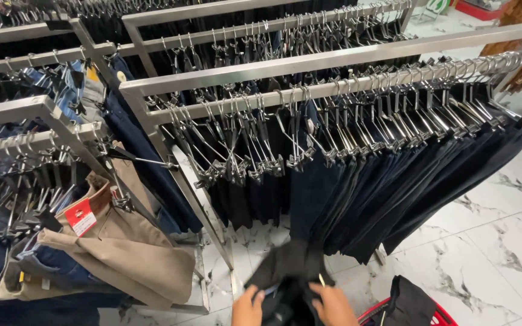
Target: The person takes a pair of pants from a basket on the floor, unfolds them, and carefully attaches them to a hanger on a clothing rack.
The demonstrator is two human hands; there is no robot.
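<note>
Head view, left hand: the left hand sits at the bottom edge of the picture, fingers curled closed on the near side of a dark garment, gripping its folded cloth
Head view, right hand: the right hand closes on the other side of the same garment, fingers wrapped over the fabric; the two hands share the load so the cloth stays bunched between them
Dark garment: held low in front of the metal rack, above the marble floor, just below the hanging row; a thin pale piece shows at its right edge, what it is I cannot tell
Hanging trousers: dark trousers hang tightly packed from clip hangers on the rail, clipped at the waist so the legs fall straight
Left rack: tan trousers with a red tag hang tilted among blue jeans
Red basket: a red basket at the bottom edge beside the right hand holds another dark piece of clothing
</note>
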